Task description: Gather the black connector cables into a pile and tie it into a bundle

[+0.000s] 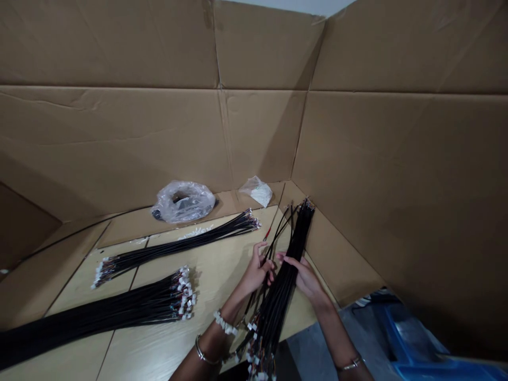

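A thick bundle of black cables (286, 288) slants along the right side of the table, white connectors at its near end and bare wire tips at its far end. My right hand (305, 276) is closed around the bundle's middle from the right. Just left of it, my left hand (259, 269) has its fingers curled round a few black cables (273, 244) that stand apart from the bundle. Beyond the left fingertips lies a thin pointed thing with a red part (267, 233); its kind is unclear.
Two more cable bundles lie left: a thin one (178, 244) and a thick one (99, 308). Small white pieces (196, 232) lie behind. A plastic-wrapped coil (183, 203) and a small clear bag (259, 192) sit by the cardboard wall (138, 137). Blue bins (413, 338) stand lower right.
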Demonstrator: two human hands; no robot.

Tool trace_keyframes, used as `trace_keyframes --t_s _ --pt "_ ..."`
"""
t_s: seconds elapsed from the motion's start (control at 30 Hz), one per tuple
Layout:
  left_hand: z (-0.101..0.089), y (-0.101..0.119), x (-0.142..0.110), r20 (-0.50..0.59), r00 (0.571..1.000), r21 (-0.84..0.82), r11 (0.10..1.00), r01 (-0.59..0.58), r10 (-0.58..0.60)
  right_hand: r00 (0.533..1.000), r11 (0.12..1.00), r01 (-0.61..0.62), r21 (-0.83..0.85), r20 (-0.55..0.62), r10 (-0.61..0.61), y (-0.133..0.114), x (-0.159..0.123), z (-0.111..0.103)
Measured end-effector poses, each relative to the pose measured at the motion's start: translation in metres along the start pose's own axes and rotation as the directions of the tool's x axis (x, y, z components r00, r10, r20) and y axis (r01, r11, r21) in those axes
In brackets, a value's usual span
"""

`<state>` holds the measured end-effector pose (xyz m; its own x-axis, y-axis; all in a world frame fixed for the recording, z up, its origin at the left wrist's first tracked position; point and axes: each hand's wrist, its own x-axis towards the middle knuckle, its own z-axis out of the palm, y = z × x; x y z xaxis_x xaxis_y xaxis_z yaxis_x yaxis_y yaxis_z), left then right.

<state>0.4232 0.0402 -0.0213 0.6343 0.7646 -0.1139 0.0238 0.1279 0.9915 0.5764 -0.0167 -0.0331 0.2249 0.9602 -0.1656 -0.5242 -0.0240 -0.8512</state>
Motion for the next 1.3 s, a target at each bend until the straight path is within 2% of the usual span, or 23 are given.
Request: trace_keyframes --t_s 0.1,0.2,0.5,0.73,0.9,1.07,1.3 --pt "0.0002 0.0013 0.0004 0.027 1.0 0.021 1.0 0.009 -0.009 0.996 1.0 -0.012 -0.022 -0.084 0.01 -0.003 -0.0016 0.0014" --pt "0.0024 0.0038 0.0003 0.045 0.999 0.061 0.998 0.007 -0.01 0.994 1.0 -0.002 -0.013 -0.114 0.0 -0.005 -0.0031 0.0041" --pt "0.0028 0.0082 0.0005 0.052 0.998 0.142 0.989 -0.05 0.043 0.997 1.0 0.004 -0.012 -0.08 -0.005 -0.0054 -0.0042 0.0043" --pt "0.0018 0.0038 -0.0015 0.038 0.999 0.106 0.994 0.004 -0.008 0.997 0.999 -0.029 0.041 -0.077 0.032 -0.0002 0.0001 -0.0001" --pt "-0.0011 0.0018 -0.0009 0.043 0.999 0.034 0.999 0.02 -0.022 0.998 0.999 -0.042 0.019 -0.053 0.043 0.0 -0.0001 -0.0029" --pt "-0.0019 0.002 -0.0011 0.072 0.997 0.003 1.0 0.011 -0.011 0.995 0.999 -0.029 -0.031 -0.1 0.026 -0.0015 -0.0007 -0.0026" --pt "0.0024 0.0071 -0.0047 0.109 0.993 0.074 0.997 0.037 -0.045 0.992 1.0 -0.004 -0.018 -0.129 0.002 -0.0024 -0.0035 0.0031"
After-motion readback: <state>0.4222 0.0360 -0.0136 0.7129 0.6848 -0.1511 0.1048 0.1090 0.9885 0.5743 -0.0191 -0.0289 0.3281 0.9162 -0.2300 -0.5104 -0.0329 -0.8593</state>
